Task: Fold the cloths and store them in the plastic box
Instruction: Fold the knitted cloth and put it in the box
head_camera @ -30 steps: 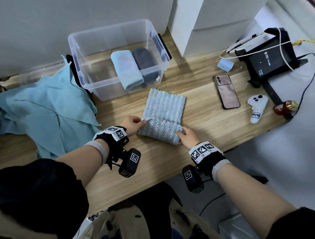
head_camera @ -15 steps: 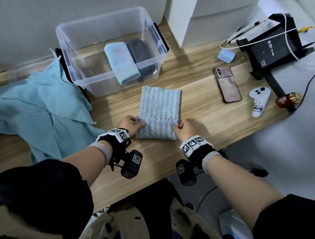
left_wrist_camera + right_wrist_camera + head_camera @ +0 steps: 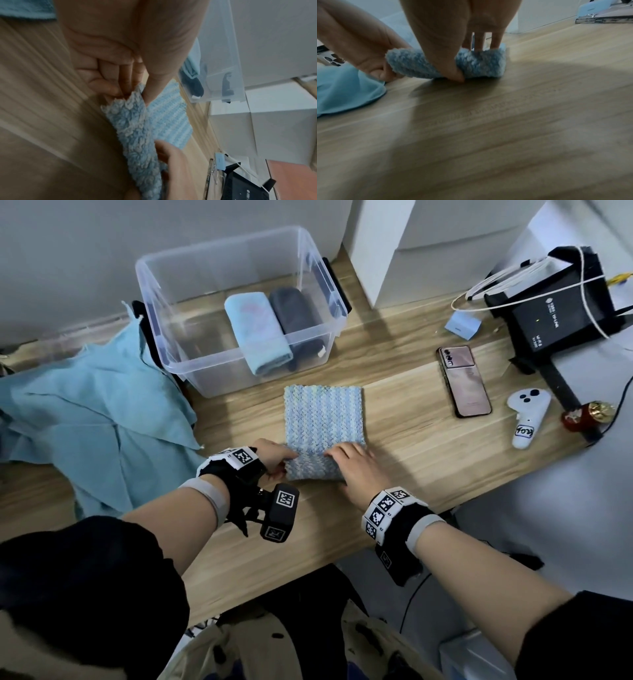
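Note:
A fluffy blue-and-white cloth (image 3: 323, 419) lies on the wooden table, its near end rolled up (image 3: 135, 129) (image 3: 419, 63). My left hand (image 3: 274, 458) pinches the roll's left end between thumb and fingers. My right hand (image 3: 356, 465) grips the right part of the roll, thumb tucked under and fingers on top. Behind the cloth stands the clear plastic box (image 3: 318, 268) with a rolled light-blue cloth (image 3: 258, 337) and a rolled dark cloth (image 3: 298, 316) inside.
A large teal cloth (image 3: 92, 412) lies spread at the left, under the box's corner. To the right lie a phone (image 3: 464, 381), a white controller (image 3: 525, 419), a small blue box (image 3: 462, 325) and a black router (image 3: 555, 313) with cables. White boxes (image 3: 445, 244) stand behind.
The roll has grown tighter and moved a little away from me. My right hand has shifted from the roll's right corner onto its top, nearer the left hand.

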Tool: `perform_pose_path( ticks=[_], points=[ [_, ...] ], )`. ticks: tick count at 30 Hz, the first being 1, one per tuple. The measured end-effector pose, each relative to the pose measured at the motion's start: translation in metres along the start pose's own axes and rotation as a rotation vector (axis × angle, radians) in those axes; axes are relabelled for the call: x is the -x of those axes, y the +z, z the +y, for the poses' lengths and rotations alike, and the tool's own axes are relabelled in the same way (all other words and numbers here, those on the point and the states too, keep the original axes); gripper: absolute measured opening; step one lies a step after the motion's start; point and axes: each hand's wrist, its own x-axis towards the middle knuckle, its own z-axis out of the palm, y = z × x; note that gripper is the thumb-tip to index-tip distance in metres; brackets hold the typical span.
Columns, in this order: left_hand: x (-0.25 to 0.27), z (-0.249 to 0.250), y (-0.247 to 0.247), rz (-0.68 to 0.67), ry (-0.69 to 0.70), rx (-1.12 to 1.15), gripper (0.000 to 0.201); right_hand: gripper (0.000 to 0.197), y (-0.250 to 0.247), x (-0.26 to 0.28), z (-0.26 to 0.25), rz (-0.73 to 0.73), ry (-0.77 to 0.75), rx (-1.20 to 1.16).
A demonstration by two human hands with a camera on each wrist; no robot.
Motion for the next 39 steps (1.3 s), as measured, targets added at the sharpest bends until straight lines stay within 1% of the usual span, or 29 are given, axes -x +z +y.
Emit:
perform_pose_path(
  ticks=[2,4,6,7,8,11,13,15,17,19,22,24,26,30,34,35,36,38,39],
  points=[
    [0.003,0.004,-0.003,0.003,0.028,-0.032,0.014,0.045,-0.005,-0.001,-0.001,0.023,-0.008,-0.008],
    [0.006,0.009,-0.004,0.08,0.162,-0.076,0.024,0.033,-0.013,-0.003,-0.002,0.053,-0.005,-0.008],
    [0.011,0.015,-0.006,0.142,0.336,-0.11,0.032,0.029,-0.022,-0.006,-0.004,0.056,0.012,-0.031],
    [0.014,0.018,-0.007,0.132,0.388,-0.125,0.033,0.03,-0.027,-0.008,-0.005,0.044,0.029,-0.052],
    [0.015,0.019,-0.007,0.096,0.395,-0.131,0.034,0.031,-0.031,-0.009,-0.006,0.025,0.055,-0.082],
    [0.023,0.018,-0.008,-0.069,0.288,-0.167,0.043,0.036,-0.037,-0.014,-0.004,-0.014,0.125,-0.203],
    [0.025,0.013,-0.009,-0.097,0.283,-0.243,0.044,0.03,-0.037,-0.019,-0.002,-0.022,0.14,-0.285],
    [0.025,0.007,-0.009,-0.07,0.315,-0.352,0.047,0.028,-0.034,-0.024,0.002,0.017,0.189,-0.344],
    [0.022,0.003,-0.008,-0.007,0.344,-0.392,0.049,0.031,-0.029,-0.026,0.009,0.091,0.242,-0.398],
    [0.019,-0.001,-0.007,0.05,0.361,-0.365,0.044,0.037,-0.024,-0.026,0.014,0.127,0.297,-0.447],
    [0.009,-0.002,-0.005,0.105,0.338,-0.309,0.049,0.046,-0.019,-0.024,0.021,0.13,0.408,-0.529],
    [0.005,-0.001,-0.003,0.125,0.338,-0.293,0.048,0.047,-0.015,-0.026,0.025,0.139,0.465,-0.612],
    [0.0,0.0,0.0,0.137,0.348,-0.273,0.045,0.042,-0.011,-0.028,0.028,0.129,0.487,-0.646],
    [-0.008,-0.003,0.003,0.197,0.329,-0.306,0.035,0.035,-0.005,-0.031,0.029,0.137,0.543,-0.632],
    [-0.01,-0.002,0.007,0.247,0.3,-0.33,0.031,0.043,-0.007,-0.03,0.022,0.188,0.615,-0.49],
    [-0.01,-0.002,0.007,0.249,0.288,-0.335,0.032,0.044,-0.009,-0.029,0.021,0.226,0.616,-0.457],
    [-0.011,-0.001,0.007,0.251,0.275,-0.338,0.032,0.044,-0.01,-0.029,0.02,0.282,0.586,-0.425],
    [-0.012,0.001,0.007,0.249,0.254,-0.348,0.033,0.038,-0.011,-0.027,0.02,0.393,0.423,-0.356],
    [-0.012,0.002,0.006,0.246,0.246,-0.349,0.033,0.034,-0.011,-0.026,0.02,0.405,0.318,-0.33]
  ],
)
